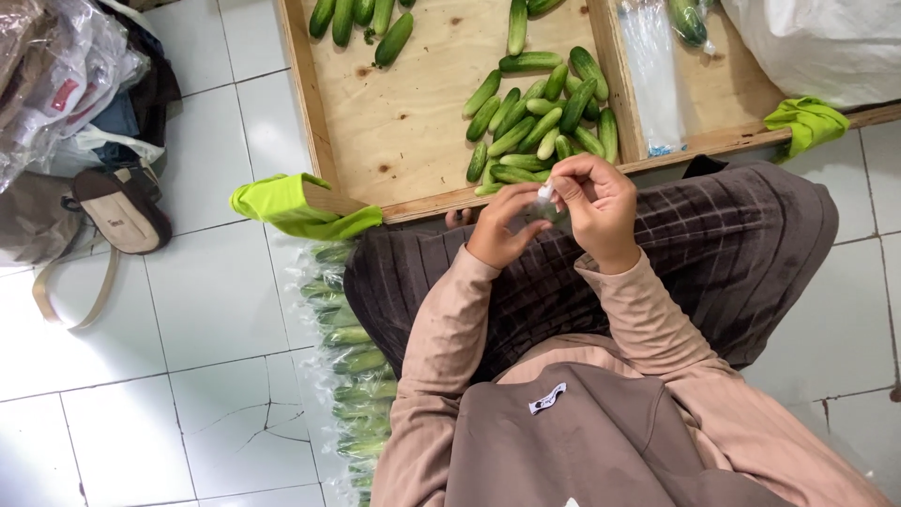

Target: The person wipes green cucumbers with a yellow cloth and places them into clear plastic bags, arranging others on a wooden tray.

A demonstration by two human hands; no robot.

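My left hand (504, 225) and my right hand (598, 205) meet above my lap, just below the near edge of a wooden tray (404, 150). Both pinch the twisted neck of a small clear plastic bag (544, 202) with something green inside, mostly hidden by my fingers. A heap of small green cucumbers (540, 122) lies on the tray right beyond my hands. A few more cucumbers (361, 23) lie at the tray's far left.
Clear bags packed with cucumbers (347, 366) are lined up on the white tiled floor by my left leg. A stack of empty clear bags (650, 75) rests in the tray's right section. Green cloths (296, 208) cover the tray corners. Bags and a pouch (117, 211) sit far left.
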